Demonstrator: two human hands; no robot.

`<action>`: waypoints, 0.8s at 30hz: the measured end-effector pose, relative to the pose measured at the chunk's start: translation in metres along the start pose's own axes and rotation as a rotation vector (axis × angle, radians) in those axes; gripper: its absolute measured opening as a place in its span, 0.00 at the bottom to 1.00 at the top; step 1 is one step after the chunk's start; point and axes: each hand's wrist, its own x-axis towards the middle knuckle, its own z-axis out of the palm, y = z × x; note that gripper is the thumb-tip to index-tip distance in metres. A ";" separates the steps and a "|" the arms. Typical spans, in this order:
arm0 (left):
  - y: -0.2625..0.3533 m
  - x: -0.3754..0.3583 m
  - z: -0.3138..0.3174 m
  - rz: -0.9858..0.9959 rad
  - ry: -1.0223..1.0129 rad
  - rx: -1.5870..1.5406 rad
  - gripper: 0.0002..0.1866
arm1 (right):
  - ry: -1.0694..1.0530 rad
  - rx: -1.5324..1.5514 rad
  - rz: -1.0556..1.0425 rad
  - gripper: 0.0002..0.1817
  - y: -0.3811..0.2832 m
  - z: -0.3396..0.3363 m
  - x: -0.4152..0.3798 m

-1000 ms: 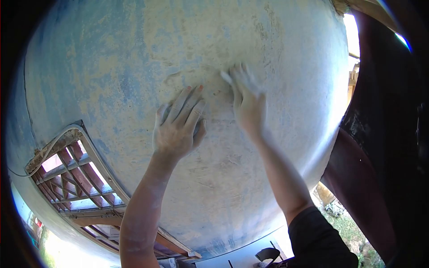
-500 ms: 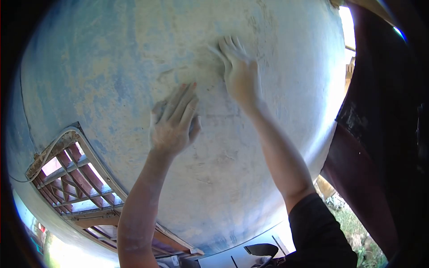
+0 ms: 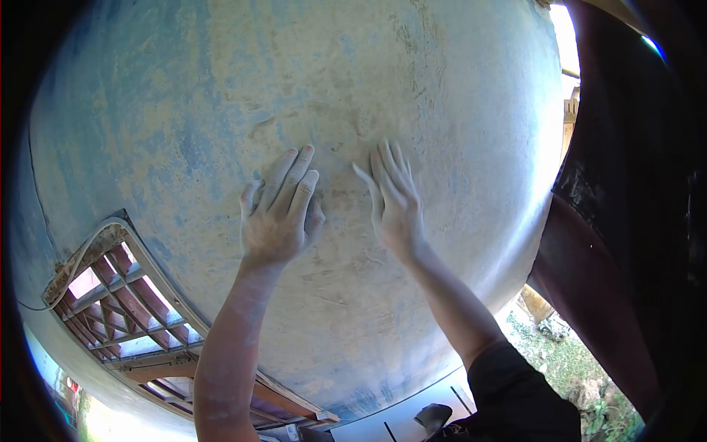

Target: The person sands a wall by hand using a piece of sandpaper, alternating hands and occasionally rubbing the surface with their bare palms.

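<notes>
In front of me stands a wall (image 3: pixel 339 287) with worn, patchy blue and pale grey-beige paint. My left hand (image 3: pixel 276 214) rests against it left of the middle, fingers stretched out and pointing upward. Beside it, to the right, my right hand (image 3: pixel 395 199) lies on the same surface with its fingers spread and the thumb apart. Whitish dust coats both hands, most strongly the fingers. Neither hand holds anything. The surface right under the palms is hidden.
At the lower left is a window opening (image 3: pixel 121 295) with a lattice grille and a pale cable (image 3: pixel 82 250) by its frame. A dark maroon hanging cloth or panel (image 3: pixel 596 295) borders the right side. Grass and stones (image 3: pixel 574 368) show at lower right.
My right hand has slid down the wall, from above my left hand to about level with it. My left hand has barely moved and stays on the wall.
</notes>
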 end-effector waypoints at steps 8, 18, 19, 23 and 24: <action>0.000 0.002 0.000 -0.005 -0.018 0.024 0.21 | 0.083 0.068 -0.099 0.22 0.004 0.016 0.119; 0.001 -0.001 -0.004 -0.018 -0.010 -0.025 0.19 | -0.109 0.062 -0.030 0.24 -0.001 -0.012 -0.072; 0.000 0.003 -0.004 -0.028 -0.018 -0.027 0.19 | -0.157 0.054 -0.086 0.24 0.007 -0.015 -0.069; 0.000 0.000 0.001 -0.025 0.017 -0.020 0.20 | -0.051 0.037 -0.159 0.24 0.013 -0.004 0.014; 0.001 0.000 0.001 -0.027 0.014 -0.004 0.20 | -0.005 0.043 -0.175 0.23 0.012 0.001 0.040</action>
